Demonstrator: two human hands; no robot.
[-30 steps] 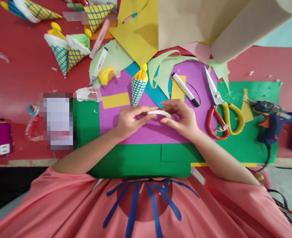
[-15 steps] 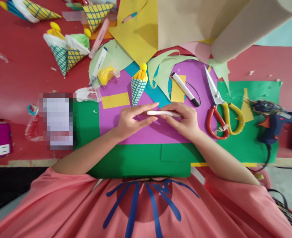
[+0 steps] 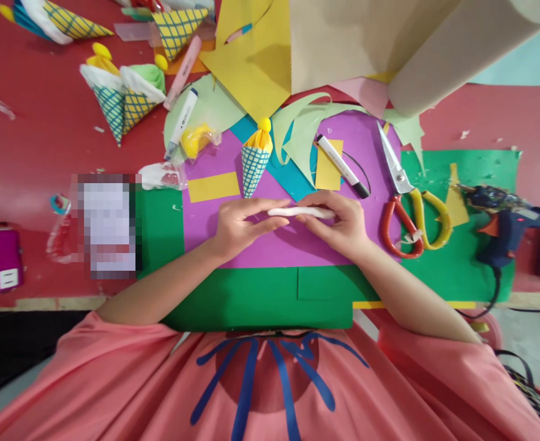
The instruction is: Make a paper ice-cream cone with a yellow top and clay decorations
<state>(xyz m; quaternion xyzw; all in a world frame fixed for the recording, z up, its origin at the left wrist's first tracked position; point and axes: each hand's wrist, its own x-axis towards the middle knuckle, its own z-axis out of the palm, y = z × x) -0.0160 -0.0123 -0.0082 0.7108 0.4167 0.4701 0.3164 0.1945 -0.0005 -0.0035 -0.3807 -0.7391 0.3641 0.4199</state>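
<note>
A thin white roll (image 3: 292, 212) of what looks like soft modelling clay lies level between my hands, above the purple sheet (image 3: 270, 251). My right hand (image 3: 338, 220) pinches its right part between thumb and fingers. At its left end, my left hand (image 3: 240, 223) has fingers above and thumb below, closed loosely about it. Just beyond my fingers lies a small paper cone (image 3: 255, 165) with a blue grid, yellow clay filling and a yellow ball on top. Clear wrap with white clay (image 3: 157, 176) and a wrapped yellow lump (image 3: 197, 139) lie to the left.
Scissors (image 3: 401, 184) and a glue gun (image 3: 504, 229) lie to the right. A black-and-white marker (image 3: 343, 165) rests on a yellow paper piece. Finished cones (image 3: 141, 92) are at upper left, a blurred-out phone (image 3: 109, 226) below. A large brown paper roll (image 3: 453, 55) stands at upper right.
The white roll looks slightly longer, its left end now reaching a little further left. My left hand has shifted slightly left; my right hand stays nearly in place.
</note>
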